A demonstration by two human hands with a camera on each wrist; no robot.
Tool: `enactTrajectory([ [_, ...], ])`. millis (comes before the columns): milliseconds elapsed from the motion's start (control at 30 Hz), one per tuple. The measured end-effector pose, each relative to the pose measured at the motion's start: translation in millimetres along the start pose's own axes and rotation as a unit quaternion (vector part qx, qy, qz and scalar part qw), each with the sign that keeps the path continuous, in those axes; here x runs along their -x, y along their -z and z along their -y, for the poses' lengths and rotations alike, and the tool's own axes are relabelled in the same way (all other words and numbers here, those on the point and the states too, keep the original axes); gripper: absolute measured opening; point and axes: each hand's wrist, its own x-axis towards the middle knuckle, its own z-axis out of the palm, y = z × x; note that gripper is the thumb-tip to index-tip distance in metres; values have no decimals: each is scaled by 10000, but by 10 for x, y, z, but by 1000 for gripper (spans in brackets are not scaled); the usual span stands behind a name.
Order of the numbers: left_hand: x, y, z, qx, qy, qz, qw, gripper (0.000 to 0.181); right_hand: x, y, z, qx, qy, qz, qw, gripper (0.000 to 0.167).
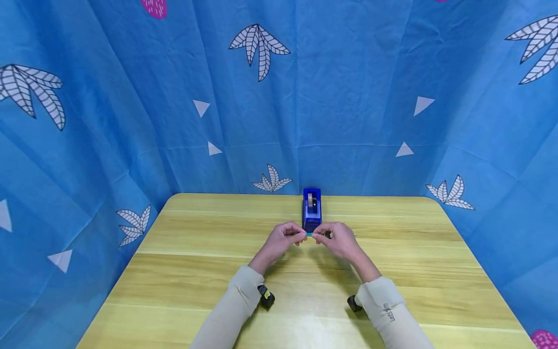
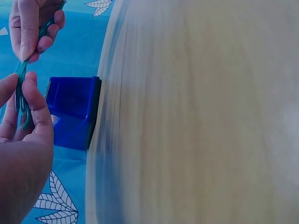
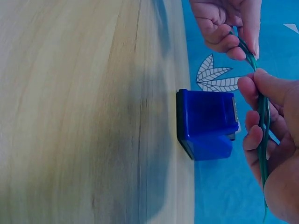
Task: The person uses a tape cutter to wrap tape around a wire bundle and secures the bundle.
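A thin bundle of green cord (image 1: 309,234) is stretched between both hands above the table. My left hand (image 1: 281,241) pinches it between thumb and fingertips. My right hand (image 1: 341,241) pinches it close beside the left, with fingertips almost meeting. In the left wrist view the green cord (image 2: 20,88) shows several strands with looped ends below the left fingers. Along the right palm the strands of the cord (image 3: 262,135) run down to a loose tail. Just beyond the fingertips stands a blue tape dispenser (image 1: 312,225), which neither hand visibly touches.
A roll of tape (image 1: 310,199) sits in the dispenser. The wooden table (image 1: 196,271) ends at a back edge close behind it. A blue patterned curtain (image 1: 340,97) hangs behind and at both sides. Small black cameras (image 1: 267,298) are strapped at the wrists.
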Motion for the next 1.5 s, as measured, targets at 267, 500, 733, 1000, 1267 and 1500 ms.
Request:
enactTrajectory([
  [267,2,8,3,-155,119,-147,9997,13,4,-9,25,-201,-159,220,9994,17],
  [500,-1,8,1,-150,-67,-262,9995,15,-2,-2,22,-519,-297,327,9977,21],
  [733,-5,19,24,-90,-175,-94,9998,17,-33,10,19,-686,-411,388,9960,18],
  [1000,-4,24,61,-81,-180,-37,9998,15,-32,26,59,-655,-507,462,9955,17],
  [1267,19,63,53,-241,-182,8,9995,16,-25,27,76,-683,-598,719,9933,19],
  [1500,30,78,41,-467,-327,120,9983,10,-13,38,47,-907,-647,1009,9886,19],
])
